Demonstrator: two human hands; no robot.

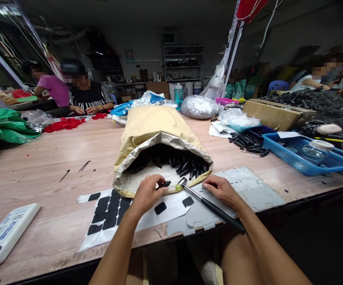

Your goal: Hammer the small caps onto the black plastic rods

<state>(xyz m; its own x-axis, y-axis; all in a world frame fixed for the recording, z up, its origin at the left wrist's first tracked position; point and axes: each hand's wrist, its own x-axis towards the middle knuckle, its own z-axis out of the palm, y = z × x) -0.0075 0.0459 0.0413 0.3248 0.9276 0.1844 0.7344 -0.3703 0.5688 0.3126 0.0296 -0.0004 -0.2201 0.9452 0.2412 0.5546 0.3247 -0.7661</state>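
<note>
In the head view, the left hand point(150, 192) pinches a slim black part point(165, 184) at the sack point(165, 122) mouth, its long axis pointing rightward—towards the right hand point(223, 191), whose grip I cannot tell. Between them lies the mallet point(215, 209), handle slanting nearer the right forearm.

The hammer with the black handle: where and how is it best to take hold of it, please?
Probably midway along its long black grip, with the right hand from above and the near side: the head points away, at the sack's near lip, while the grip slants towards you, past the table edge.
</note>
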